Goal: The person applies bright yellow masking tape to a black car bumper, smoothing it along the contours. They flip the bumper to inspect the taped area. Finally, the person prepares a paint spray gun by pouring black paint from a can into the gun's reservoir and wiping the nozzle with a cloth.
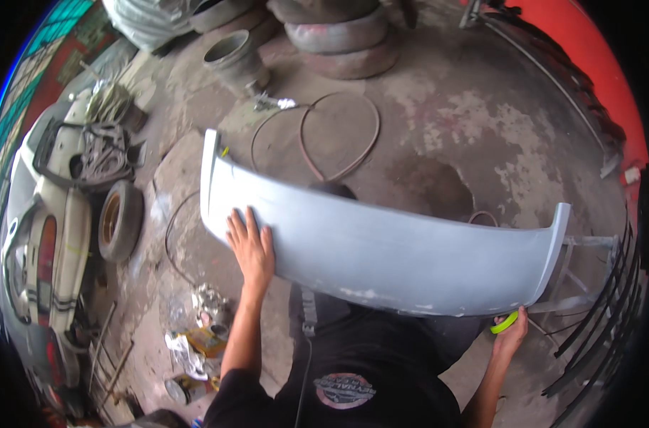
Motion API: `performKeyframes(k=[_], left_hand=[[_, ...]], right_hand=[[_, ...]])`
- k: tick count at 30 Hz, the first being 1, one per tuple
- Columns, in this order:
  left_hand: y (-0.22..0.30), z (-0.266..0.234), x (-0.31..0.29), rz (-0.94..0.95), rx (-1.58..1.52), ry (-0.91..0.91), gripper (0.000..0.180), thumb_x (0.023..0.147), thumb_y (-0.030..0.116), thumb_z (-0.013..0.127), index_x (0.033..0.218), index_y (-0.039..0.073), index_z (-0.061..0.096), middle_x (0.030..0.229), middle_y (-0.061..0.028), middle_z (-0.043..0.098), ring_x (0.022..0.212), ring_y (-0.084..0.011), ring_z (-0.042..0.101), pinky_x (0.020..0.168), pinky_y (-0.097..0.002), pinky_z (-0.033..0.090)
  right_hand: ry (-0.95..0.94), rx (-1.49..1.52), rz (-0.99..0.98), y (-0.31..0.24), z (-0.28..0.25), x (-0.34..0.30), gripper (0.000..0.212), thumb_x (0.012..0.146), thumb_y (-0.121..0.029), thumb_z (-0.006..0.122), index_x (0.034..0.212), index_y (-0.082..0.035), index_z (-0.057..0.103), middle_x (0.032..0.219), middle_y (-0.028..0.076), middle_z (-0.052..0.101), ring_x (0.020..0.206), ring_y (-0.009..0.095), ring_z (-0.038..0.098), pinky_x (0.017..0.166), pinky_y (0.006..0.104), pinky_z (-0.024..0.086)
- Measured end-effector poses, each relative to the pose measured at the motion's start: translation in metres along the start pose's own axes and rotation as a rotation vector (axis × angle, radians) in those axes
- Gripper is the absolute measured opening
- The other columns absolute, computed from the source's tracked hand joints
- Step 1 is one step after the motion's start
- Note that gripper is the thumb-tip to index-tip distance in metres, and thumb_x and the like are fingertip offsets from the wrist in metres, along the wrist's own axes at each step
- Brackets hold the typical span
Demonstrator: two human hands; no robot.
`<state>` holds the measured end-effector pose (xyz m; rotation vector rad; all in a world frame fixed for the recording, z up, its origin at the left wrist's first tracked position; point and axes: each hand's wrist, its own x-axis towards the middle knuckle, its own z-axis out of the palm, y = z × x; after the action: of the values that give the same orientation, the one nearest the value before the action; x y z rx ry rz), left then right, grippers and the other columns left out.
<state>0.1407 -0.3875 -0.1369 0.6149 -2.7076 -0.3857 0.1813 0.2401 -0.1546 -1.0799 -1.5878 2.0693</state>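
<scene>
Panel [395, 250] bears splayed left hand [252, 248]; curled right hand [514, 337] grips yellow ring [503, 324].

yellow-green ring [505, 324] — partly hidden by right hand [512, 339] | tire stack [335, 37] — cropped above

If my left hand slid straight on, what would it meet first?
Your left hand would cross more of the grey panel beneath it, then probably reach the small yellow piece near its far edge; depth there is unclear.

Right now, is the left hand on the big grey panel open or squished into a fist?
Open: the left hand lies on the grey panel, its fingers stretched out and spread.
</scene>
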Motion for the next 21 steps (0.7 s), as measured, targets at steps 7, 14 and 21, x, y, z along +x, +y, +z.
performKeyframes(k=[7,14,21], left_hand=[[0.130,-0.006,-0.063,0.542,-0.042,-0.315,0.089,0.093,0.032,0.077,0.168,0.012,0.035,0.174,-0.0347,0.012,0.161,-0.0561,0.011,0.126,-0.0733,0.008],[0.211,0.004,-0.086,1.058,-0.142,-0.521,0.083,0.088,0.033,0.084,0.161,0.014,0.049,0.174,-0.0301,0.022,0.162,-0.0519,0.018,0.127,-0.0729,0.013],[0.254,0.010,-0.066,1.211,-0.318,-0.465,0.066,0.093,0.019,0.079,0.154,0.011,0.056,0.169,-0.0258,0.034,0.160,-0.0505,0.025,0.128,-0.0682,0.016]], right_hand=[[0.069,-0.009,-0.031,-0.001,0.006,-0.012,0.032,0.099,-0.035,0.071,0.114,-0.007,0.066,0.092,0.006,0.061,0.063,0.020,0.060,0.062,0.0389,0.057],[-0.028,0.051,-0.030,0.008,0.008,-0.015,0.039,0.098,-0.025,0.075,0.127,-0.001,0.066,0.113,0.010,0.067,0.102,0.021,0.069,0.067,0.0374,0.065],[0.040,-0.225,-0.185,0.038,-0.038,-0.037,0.040,0.097,0.000,0.059,0.136,-0.001,0.064,0.103,0.009,0.065,0.077,0.015,0.066,0.069,0.0290,0.058]])
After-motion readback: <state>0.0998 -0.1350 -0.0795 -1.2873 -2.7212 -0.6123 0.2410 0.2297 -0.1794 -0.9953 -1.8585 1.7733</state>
